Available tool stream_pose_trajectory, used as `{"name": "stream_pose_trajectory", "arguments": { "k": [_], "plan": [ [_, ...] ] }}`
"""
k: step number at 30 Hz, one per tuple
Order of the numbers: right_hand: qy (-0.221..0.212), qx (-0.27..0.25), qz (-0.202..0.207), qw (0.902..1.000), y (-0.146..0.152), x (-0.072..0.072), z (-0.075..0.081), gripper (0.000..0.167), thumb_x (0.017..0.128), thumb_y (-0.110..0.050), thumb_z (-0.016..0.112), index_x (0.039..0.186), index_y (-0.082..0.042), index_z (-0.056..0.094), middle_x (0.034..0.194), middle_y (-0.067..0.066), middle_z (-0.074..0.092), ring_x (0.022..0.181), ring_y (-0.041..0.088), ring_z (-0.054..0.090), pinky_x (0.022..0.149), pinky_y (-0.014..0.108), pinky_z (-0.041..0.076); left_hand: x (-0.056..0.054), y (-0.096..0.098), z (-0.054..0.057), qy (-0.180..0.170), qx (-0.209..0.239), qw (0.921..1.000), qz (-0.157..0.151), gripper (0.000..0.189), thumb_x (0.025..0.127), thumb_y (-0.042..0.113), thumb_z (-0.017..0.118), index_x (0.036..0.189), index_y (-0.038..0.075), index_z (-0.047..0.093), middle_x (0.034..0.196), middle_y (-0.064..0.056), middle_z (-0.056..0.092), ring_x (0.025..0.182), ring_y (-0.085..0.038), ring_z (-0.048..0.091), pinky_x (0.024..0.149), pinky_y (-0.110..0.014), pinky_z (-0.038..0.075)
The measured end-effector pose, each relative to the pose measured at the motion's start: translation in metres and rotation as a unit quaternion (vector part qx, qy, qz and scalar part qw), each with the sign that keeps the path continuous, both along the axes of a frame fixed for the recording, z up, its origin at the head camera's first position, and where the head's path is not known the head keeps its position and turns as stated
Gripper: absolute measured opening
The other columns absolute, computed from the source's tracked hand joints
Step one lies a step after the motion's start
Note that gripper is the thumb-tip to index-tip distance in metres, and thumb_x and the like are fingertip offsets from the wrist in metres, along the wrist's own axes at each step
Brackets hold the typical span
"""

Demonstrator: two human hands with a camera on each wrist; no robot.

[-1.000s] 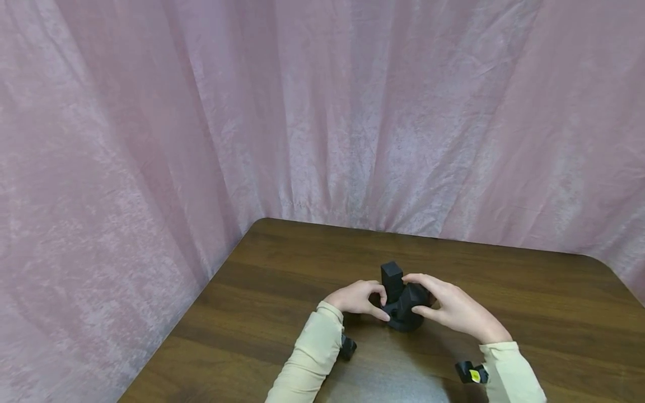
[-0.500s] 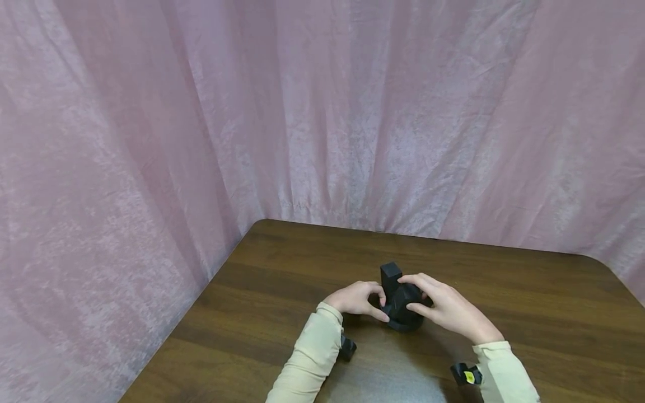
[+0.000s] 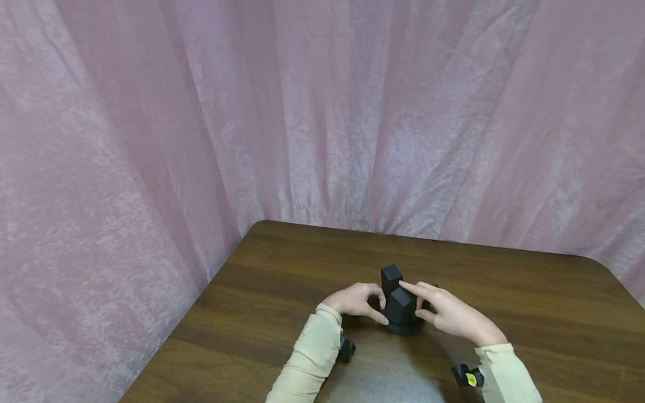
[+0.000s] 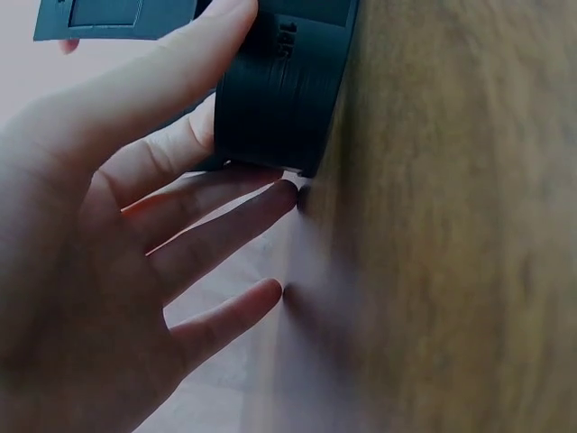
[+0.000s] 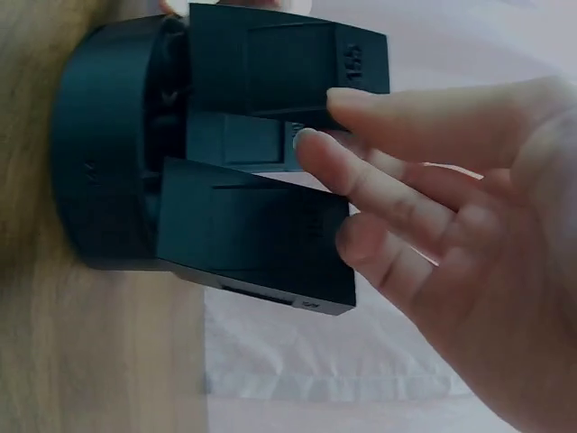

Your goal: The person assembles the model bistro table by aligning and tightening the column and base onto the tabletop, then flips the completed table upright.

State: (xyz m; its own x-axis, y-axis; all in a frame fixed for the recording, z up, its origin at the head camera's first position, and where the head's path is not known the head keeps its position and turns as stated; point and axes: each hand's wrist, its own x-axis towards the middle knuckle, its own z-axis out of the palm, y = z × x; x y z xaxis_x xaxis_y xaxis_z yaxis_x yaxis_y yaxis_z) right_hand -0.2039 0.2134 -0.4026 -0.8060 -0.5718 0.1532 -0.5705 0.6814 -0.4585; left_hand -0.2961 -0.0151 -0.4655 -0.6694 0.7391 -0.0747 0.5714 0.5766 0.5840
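Note:
A round black base sits on the table, with black angular blocks upright in it. In the head view a tall square-topped block stands behind a shorter faceted block. My left hand grips the base's left side between thumb and fingers; raised digits show on its wall. My right hand is on the right of the blocks, fingers loosely bent, index fingertip at the tall block. The right wrist view shows the thumb at a block marked 155, with other fingertips close to the neighbouring blocks.
The wooden table extends around the hands and has rounded far corners. A pink velvet curtain hangs behind and to the left. Small black devices are strapped at both wrists.
The faceted block has turned and straightened upright beside the tall one. My right hand has loosened from around it, fingers now at its right side. The left hand stays on the base.

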Motion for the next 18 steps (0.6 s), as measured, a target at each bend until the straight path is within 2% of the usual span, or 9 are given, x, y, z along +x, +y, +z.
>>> {"name": "stream_pose_trajectory", "arguments": {
  "k": [6,10,14,18],
  "plan": [
    [0.033,-0.002,-0.027,0.9991,0.0012,0.0028,0.0049,0.037,0.09,-0.013,0.067,0.125,0.0,0.061,0.083,-0.01,0.058,0.073,-0.004,0.049,0.064,0.023,0.045,-0.0013,-0.0003,-0.0017,-0.007,-0.002,1.0,-0.001,0.026,0.077,0.036,0.082,0.087,0.02,0.063,0.094,0.012,0.059,0.085,-0.004,0.051,0.075,-0.017,0.041],
    [0.035,-0.009,-0.044,0.9984,0.006,0.0036,0.0058,0.024,0.089,-0.022,0.07,0.107,-0.007,0.069,0.078,-0.012,0.06,0.069,-0.005,0.049,0.06,0.02,0.044,-0.0019,-0.0003,-0.0027,-0.003,-0.004,1.0,-0.002,0.026,0.077,0.036,0.082,0.087,0.02,0.064,0.096,0.011,0.06,0.086,-0.004,0.051,0.076,-0.017,0.042],
    [0.027,-0.012,-0.034,0.999,0.008,0.0039,0.0051,0.014,0.088,-0.029,0.07,0.093,-0.015,0.069,0.075,-0.014,0.059,0.066,-0.005,0.049,0.059,0.02,0.043,-0.001,0.0002,-0.0018,-0.002,-0.003,1.0,0.0,0.026,0.076,0.036,0.082,0.087,0.021,0.064,0.097,0.011,0.061,0.087,-0.003,0.051,0.078,-0.017,0.042],
    [0.032,-0.009,-0.029,0.999,0.0045,0.0039,0.0017,0.016,0.087,-0.033,0.07,0.087,-0.019,0.064,0.071,-0.015,0.051,0.063,-0.004,0.044,0.057,0.018,0.039,-0.0007,0.001,-0.0003,-0.005,0.001,1.0,0.004,0.026,0.075,0.035,0.083,0.086,0.02,0.064,0.096,0.011,0.061,0.086,-0.004,0.05,0.077,-0.017,0.041]
  ]
}}
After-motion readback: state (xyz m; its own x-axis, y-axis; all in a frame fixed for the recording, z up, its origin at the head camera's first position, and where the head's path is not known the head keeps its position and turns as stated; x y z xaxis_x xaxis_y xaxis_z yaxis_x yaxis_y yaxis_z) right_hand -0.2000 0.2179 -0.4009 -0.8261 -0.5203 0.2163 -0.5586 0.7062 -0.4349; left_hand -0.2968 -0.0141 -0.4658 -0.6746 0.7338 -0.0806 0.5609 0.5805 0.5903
